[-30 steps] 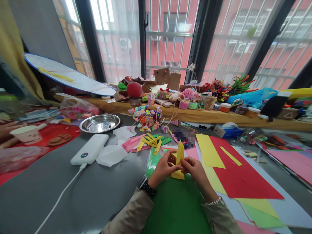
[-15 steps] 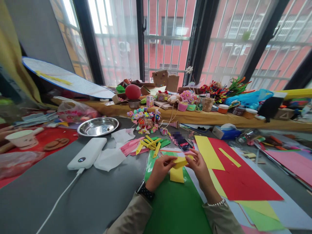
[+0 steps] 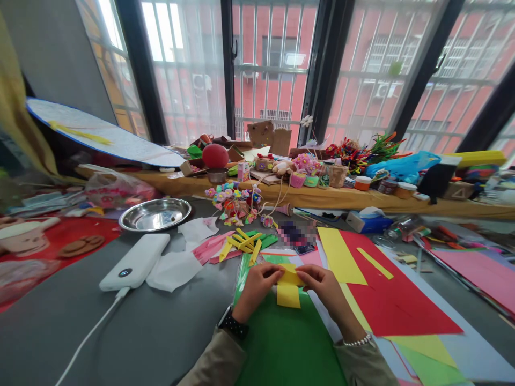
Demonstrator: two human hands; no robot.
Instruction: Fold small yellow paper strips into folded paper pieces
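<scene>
Between my two hands is a small piece of yellow paper (image 3: 290, 275), pinched at its left edge by my left hand (image 3: 260, 281) and at its right edge by my right hand (image 3: 322, 284). Just below it, a second yellow paper piece (image 3: 288, 297) lies on the green folder (image 3: 285, 343). Beyond my left hand are several folded yellow strips (image 3: 245, 242) and some green strips (image 3: 266, 240). To the right of my right hand, a yellow sheet (image 3: 341, 254) overlaps a red sheet (image 3: 402, 295), on which a narrow yellow strip (image 3: 375, 262) rests.
A white power bank (image 3: 137, 261) with a cable lies at left, near a metal dish (image 3: 155, 214). Pink and white paper, a flower bunch (image 3: 233, 202) and a phone (image 3: 303, 249) stand farther back. Crafts crowd the window ledge (image 3: 261, 190). Another person's hand (image 3: 8, 221) shows at far left.
Both hands have come slightly lower and level, and the yellow paper between them now lies flatter. My right fingers have closed onto its edge. The whole view has shifted a little.
</scene>
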